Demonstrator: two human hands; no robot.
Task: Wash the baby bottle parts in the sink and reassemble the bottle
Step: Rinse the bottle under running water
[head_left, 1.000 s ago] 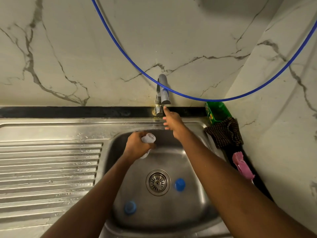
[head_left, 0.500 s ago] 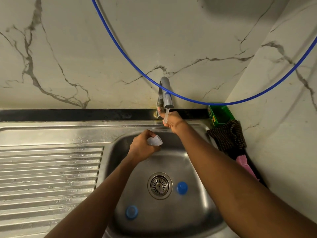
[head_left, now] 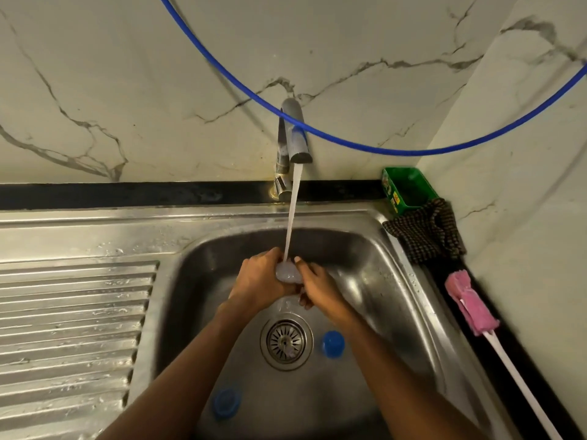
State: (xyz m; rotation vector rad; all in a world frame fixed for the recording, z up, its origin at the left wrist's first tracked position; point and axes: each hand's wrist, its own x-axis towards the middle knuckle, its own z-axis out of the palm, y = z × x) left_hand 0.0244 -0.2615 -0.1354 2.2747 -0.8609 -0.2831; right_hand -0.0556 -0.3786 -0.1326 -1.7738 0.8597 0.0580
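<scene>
I see the left hand (head_left: 260, 277) and right hand (head_left: 320, 290) both gripping the clear part (head_left: 287, 274) under the tap (head_left: 297, 134) stream, twelve o'clock of the drain (head_left: 286, 341) (a blue cap (head_left: 332, 343) at three, another (head_left: 226, 403) at seven).

Your left hand (head_left: 260, 277) and right hand (head_left: 320, 289) grip a clear bottle part (head_left: 287, 273) between them, directly under the water stream (head_left: 293, 211) from the tap (head_left: 297, 131). On the sink (head_left: 397, 281) floor, a blue piece (head_left: 332, 343) lies just right of the drain (head_left: 286, 342). A second blue piece (head_left: 226, 403) lies nearer you, to the left. A pink brush (head_left: 470, 306) lies on the right ledge.
</scene>
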